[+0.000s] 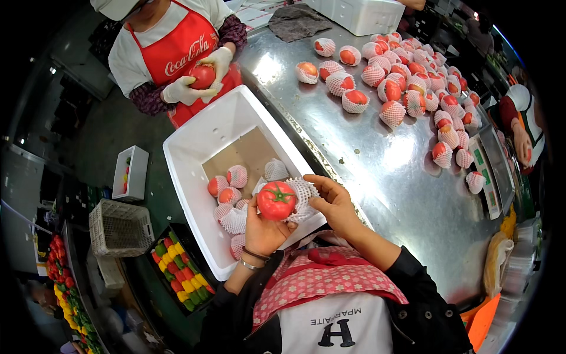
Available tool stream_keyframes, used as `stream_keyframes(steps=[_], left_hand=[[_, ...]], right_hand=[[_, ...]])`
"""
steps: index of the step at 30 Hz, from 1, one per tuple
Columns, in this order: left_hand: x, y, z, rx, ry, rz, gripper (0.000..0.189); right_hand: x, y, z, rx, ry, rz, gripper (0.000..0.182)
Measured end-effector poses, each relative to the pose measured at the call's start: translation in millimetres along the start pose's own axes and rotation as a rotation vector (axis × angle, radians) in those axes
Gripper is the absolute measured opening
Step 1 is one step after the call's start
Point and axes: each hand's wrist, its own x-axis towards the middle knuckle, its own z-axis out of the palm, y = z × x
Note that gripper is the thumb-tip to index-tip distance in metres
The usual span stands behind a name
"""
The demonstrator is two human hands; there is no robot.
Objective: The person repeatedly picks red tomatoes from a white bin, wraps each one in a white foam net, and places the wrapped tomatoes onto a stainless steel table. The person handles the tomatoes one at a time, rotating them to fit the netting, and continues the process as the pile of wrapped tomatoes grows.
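Observation:
A red tomato [275, 202] with its green calyx upward rests in my left hand [265, 232], whose fingers curl around its underside. My right hand [338, 205] pinches a white foam net sleeve [303, 197] at the tomato's right side. Both hands are over the near end of a white foam box [182, 170]. Inside it lie several net-wrapped tomatoes [230, 195] and loose white foam nets [234, 220]. A brown cardboard sheet [243, 148] covers part of the box bottom. What lies directly beneath my hands is hidden.
A steel table [389, 194] on the right bears many wrapped tomatoes [392, 90], a scale [491, 172] and a dark cloth [297, 21]. Across the box, a co-worker's gloved hands [188, 90] hold a tomato. Left stand a plastic crate [120, 228] and a tray of bell peppers [181, 270].

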Motion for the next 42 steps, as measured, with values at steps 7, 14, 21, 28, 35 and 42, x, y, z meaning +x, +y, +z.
stream_keyframes(steps=[7, 14, 21, 28, 35, 42], left_hand=[[1.7, -0.3, -10.5, -0.066, -0.2, -0.016, 0.045], [3.6, -14.2, -7.3, 0.548, -0.074, 0.221, 0.061], [-8.8, 0.1, -1.8, 0.412, -0.194, 0.317, 0.069], [-10.5, -1.5, -4.5, 0.467, -0.181, 0.419, 0.071], [-15.7, -6.6, 20.5, 0.472, -0.099, 0.604, 0.07], [-19.4, -11.1, 32.3, 0.802, -0.009, 0.754, 0.071]], right_hand=[[-2.4, -7.2, -5.2, -0.021, -0.004, -0.04, 0.048], [1.2, -12.5, 5.3, -0.739, -0.011, -0.683, 0.033], [11.4, -9.0, 17.8, -0.61, 0.187, -0.572, 0.033], [12.7, 5.5, 5.4, -0.9, -0.029, -0.633, 0.028], [4.8, -4.2, 19.0, -1.096, 0.075, -0.781, 0.031], [-10.2, -18.0, 17.0, -0.878, -0.014, -0.628, 0.02]])
